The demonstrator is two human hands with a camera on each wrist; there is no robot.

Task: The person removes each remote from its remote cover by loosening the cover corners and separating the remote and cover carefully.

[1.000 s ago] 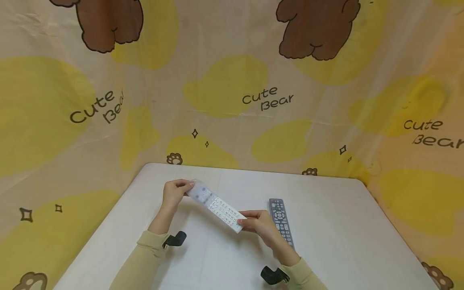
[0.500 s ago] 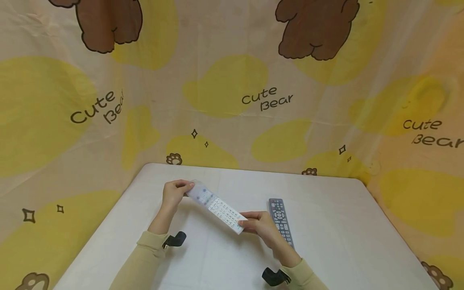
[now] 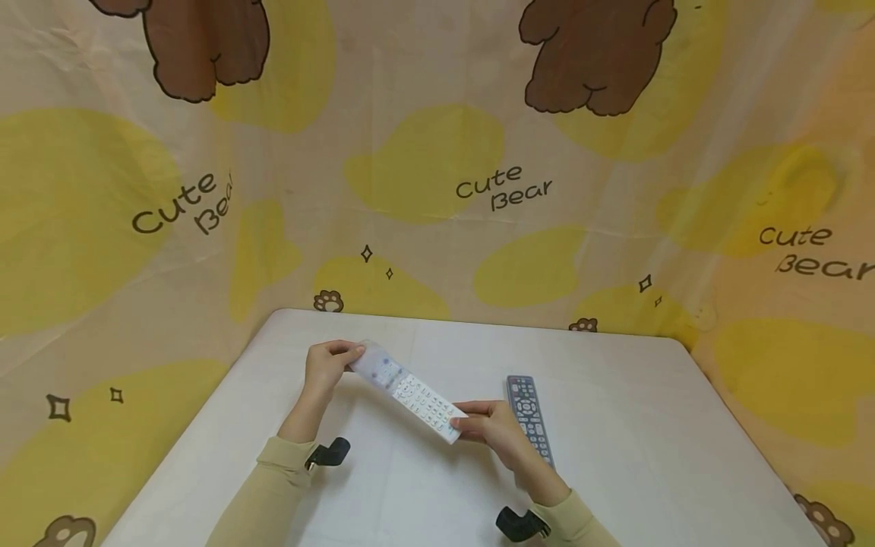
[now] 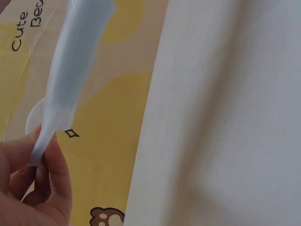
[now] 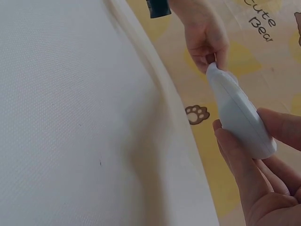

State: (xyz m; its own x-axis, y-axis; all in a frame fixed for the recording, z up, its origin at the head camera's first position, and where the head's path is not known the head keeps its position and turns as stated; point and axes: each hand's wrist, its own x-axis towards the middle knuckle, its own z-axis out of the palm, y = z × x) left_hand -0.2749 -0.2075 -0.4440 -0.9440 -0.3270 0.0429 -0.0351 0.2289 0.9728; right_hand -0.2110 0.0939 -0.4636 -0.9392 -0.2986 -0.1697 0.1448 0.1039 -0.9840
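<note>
A white remote control (image 3: 427,406) is held tilted above the table, its upper part inside a translucent plastic sleeve (image 3: 376,365). My left hand (image 3: 326,371) pinches the sleeve's far end between thumb and fingers; in the left wrist view the film (image 4: 44,136) is gathered flat there. With thumb on the button side and fingers behind, my right hand (image 3: 495,429) grips the remote's bare near end. The right wrist view shows the remote's smooth back and side (image 5: 242,125) between those fingers. A grey remote control (image 3: 528,414) lies on the table, partly hidden behind the right forearm.
The white table (image 3: 636,425) reaches back to a patterned cloth backdrop (image 3: 424,167) with bears and lettering. Black camera mounts (image 3: 331,452) sit at both wrists, below the sleeve cuffs.
My right hand and the white remote have shifted very slightly down and to the right. The left hand keeps its pinch on the sleeve almost in place, and the grey remote has stayed put.
</note>
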